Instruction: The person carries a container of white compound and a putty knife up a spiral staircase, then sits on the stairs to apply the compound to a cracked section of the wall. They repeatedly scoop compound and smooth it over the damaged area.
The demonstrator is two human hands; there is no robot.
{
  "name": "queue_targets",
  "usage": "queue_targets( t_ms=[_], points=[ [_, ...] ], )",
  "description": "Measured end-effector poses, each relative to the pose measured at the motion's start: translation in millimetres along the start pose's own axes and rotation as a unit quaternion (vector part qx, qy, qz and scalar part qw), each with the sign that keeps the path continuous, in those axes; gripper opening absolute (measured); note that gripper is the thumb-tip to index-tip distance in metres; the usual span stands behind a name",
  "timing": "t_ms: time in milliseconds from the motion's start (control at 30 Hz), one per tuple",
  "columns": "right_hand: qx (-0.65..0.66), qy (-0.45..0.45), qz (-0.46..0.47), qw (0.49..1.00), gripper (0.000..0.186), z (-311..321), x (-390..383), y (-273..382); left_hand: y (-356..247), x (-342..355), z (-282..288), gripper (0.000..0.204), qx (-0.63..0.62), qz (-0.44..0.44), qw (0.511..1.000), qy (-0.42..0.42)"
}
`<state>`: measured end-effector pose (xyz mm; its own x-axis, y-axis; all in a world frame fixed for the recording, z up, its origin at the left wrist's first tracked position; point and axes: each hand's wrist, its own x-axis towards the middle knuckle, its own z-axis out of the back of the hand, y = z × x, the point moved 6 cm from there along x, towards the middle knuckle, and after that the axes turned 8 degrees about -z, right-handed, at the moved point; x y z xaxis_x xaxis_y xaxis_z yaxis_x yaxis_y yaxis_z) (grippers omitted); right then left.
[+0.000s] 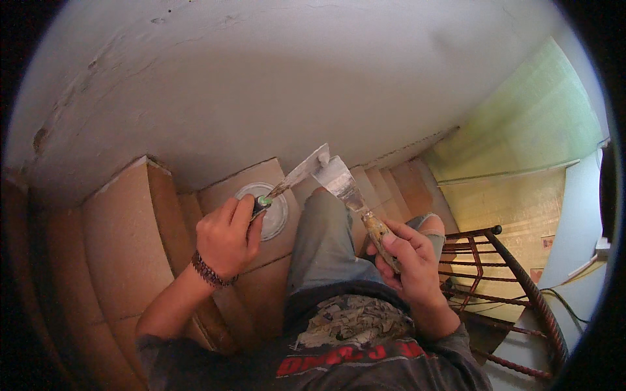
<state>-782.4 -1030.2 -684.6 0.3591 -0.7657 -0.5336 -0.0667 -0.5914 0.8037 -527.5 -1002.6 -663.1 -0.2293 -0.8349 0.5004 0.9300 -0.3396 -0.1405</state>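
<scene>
- putty knife, stiff and light with a thin springy blade, sits in right hand; fingers clenched on its wooden handle, the best hold.
- left hand fingers clench a narrower scraper, blades touching at 12 o'clock.

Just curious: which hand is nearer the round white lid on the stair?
Left. The left hand overlaps the lid's edge; the right hand is beyond the knee.

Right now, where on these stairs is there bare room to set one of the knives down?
The steps left of the left hand are bare, and so are the lower treads between wall and railing. The tread straight ahead is crowded: a round lid, the person's knee, and both putty knives crossing above it.
</scene>
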Motion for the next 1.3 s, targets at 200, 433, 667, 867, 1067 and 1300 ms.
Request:
queue_targets(
  t_ms=[200,433,667,867,1067,1300],
  points=[
    [0.030,0.000,0.020,0.999,0.037,-6.1,-2.1,5.2,-0.9,3.2,6.2,0.027,0.038,-0.036,0.998,-0.017],
    [0.079,0.003,0.027,0.996,0.040,-4.7,1.5,0.5,3.7,8.4,9.3,0.027,0.033,-0.041,0.998,-0.025],
    [0.153,0.062,0.020,0.986,0.044,2.1,9.1,-9.1,9.9,14.2,8.0,0.028,0.011,-0.047,0.998,-0.042],
    [0.183,0.086,-0.005,0.979,0.048,9.7,11.5,-11.7,9.8,21.8,9.1,0.027,0.019,-0.048,0.997,-0.054],
    [0.239,0.138,-0.064,0.959,0.044,7.0,21.8,-21.9,8.9,24.8,11.6,0.027,0.061,-0.052,0.996,-0.049],
    [0.263,0.160,-0.078,0.948,0.042,11.0,35.3,-31.4,15.1,25.7,6.2,0.023,0.064,-0.037,0.997,-0.002]
  ],
)
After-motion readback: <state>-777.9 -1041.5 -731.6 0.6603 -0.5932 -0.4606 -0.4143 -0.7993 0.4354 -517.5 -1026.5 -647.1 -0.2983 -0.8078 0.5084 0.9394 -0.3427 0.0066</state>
